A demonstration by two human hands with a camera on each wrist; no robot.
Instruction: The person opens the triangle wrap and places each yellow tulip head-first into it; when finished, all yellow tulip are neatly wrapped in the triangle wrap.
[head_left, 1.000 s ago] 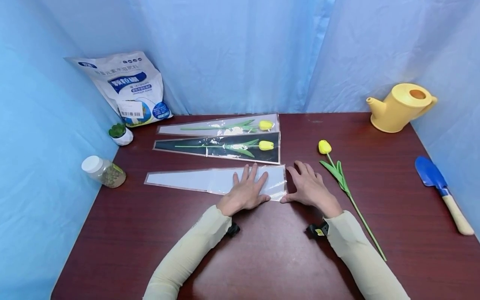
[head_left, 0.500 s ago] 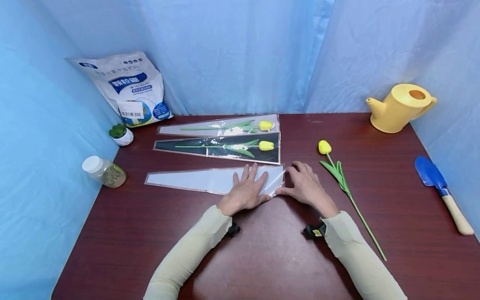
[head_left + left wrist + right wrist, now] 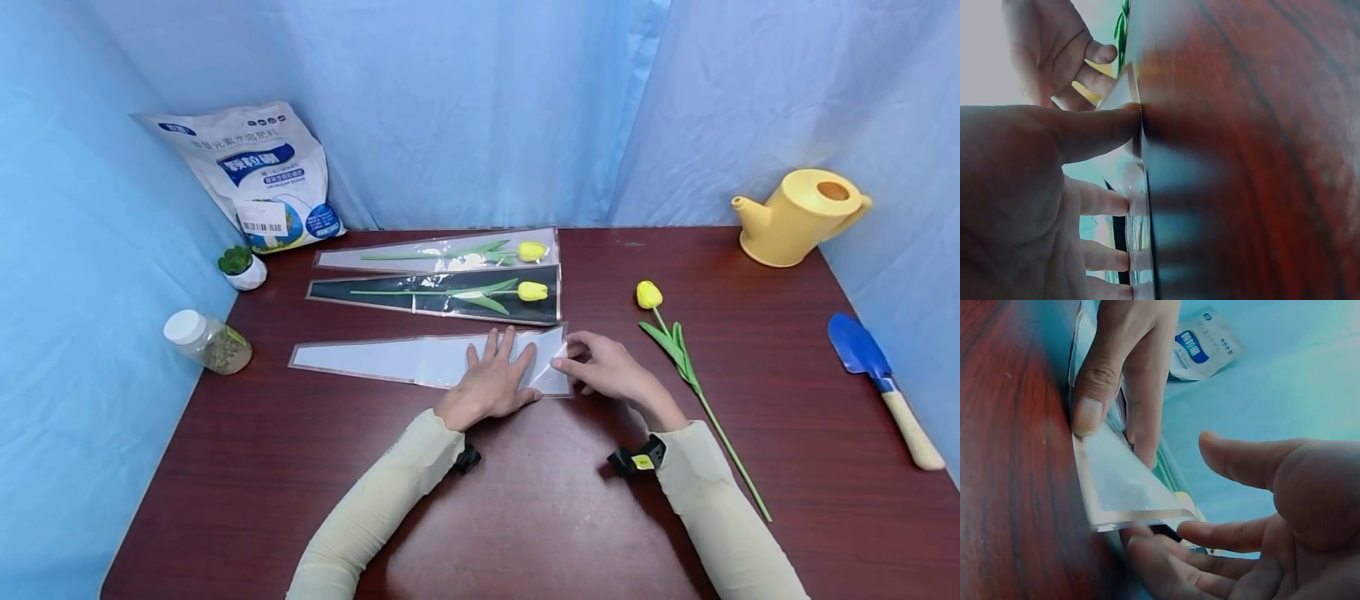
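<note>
Both hands touch a white pouch; a bag (back left) reads "颗粒硼".

A person wears cream sleeves that end in uneven cuffs, leaving the left hand and right hand bare. Black cameras sit at the wrists, the right marked with a yellow label.

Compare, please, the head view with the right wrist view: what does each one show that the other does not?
Only the head view: the watering can, the blue trowel, the lidded jar and the small potted plant. Only the right wrist view: the palm side of the right hand. Both: the left hand resting on the white plastic sleeve, the printed bag, the table and the blue curtain.
</note>
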